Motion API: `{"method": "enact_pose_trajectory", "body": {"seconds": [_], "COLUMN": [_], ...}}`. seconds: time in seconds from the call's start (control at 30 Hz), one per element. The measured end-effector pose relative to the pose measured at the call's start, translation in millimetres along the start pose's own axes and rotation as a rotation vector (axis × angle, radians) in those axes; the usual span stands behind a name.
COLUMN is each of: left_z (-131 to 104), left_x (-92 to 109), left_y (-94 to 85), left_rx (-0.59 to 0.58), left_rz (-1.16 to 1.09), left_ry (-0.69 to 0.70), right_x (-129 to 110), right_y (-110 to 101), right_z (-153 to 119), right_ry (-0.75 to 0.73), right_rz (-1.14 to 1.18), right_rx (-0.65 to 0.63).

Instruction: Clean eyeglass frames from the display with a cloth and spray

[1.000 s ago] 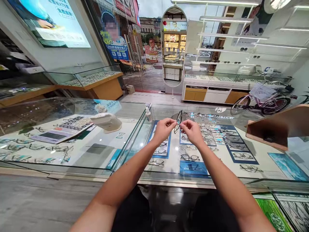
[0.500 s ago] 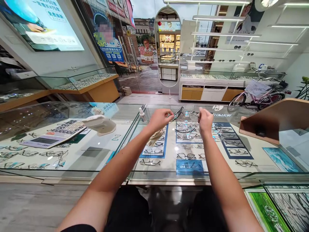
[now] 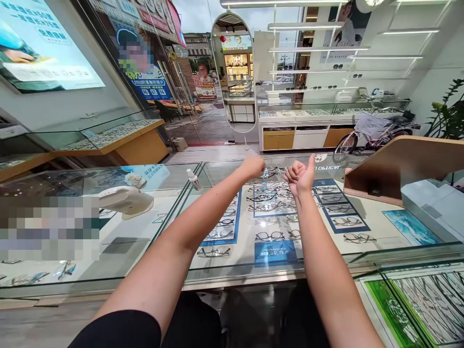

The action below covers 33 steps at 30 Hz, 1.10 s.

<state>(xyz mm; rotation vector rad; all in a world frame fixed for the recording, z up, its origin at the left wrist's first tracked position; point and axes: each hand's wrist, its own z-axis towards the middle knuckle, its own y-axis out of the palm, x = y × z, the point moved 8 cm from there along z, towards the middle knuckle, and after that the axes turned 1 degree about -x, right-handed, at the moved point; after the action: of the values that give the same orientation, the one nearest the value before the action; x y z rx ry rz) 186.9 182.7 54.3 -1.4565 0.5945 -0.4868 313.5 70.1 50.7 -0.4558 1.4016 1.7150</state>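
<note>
My left hand (image 3: 253, 166) is closed and reaches out over the glass display counter (image 3: 232, 270). Dark-framed eyeglasses (image 3: 268, 172) show at its knuckles, partly hidden by the fist; the grip itself faces away from me. To the right, my right hand (image 3: 300, 176) has its fingers curled in and its thumb pointing up, and I see nothing in it. A gap separates the two hands. Below them, rows of eyeglasses (image 3: 270, 236) lie inside the counter on blue and white panels.
A small white spray bottle (image 3: 195, 180) and a white handheld scanner (image 3: 126, 200) stand on the counter at left. A wooden-backed screen (image 3: 402, 166) rises at right. Beyond are an oval mirror (image 3: 234, 72), a bicycle (image 3: 377, 133) and a tray of frames (image 3: 427, 299) at lower right.
My view has shifted slightly to the right. The left hand has turned over, its back now covering most of the eyeglasses. My right hand has rotated, its thumb now raised.
</note>
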Motion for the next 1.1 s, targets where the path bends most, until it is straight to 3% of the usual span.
{"method": "enact_pose_trajectory", "body": {"seconds": [0.27, 0.43, 0.77, 1.1], "left_z": [13, 16, 28, 36], "left_x": [-1, -1, -14, -16], "left_y": [23.0, 32.0, 29.8, 41.3], "left_rx": [-0.052, -0.064, 0.006, 0.058], "left_rz": [0.02, 0.013, -0.04, -0.128], "left_ry": [-0.008, 0.008, -0.066, -0.1], "right_x": [-2, 3, 10, 11], "right_y": [9, 4, 10, 16], "right_z": [-3, -2, -2, -2], "right_ry": [-0.02, 0.027, 0.059, 0.081], "right_rz": [0.082, -0.009, -0.048, -0.032], "right_rx": [-0.066, -0.021, -0.034, -0.114]}}
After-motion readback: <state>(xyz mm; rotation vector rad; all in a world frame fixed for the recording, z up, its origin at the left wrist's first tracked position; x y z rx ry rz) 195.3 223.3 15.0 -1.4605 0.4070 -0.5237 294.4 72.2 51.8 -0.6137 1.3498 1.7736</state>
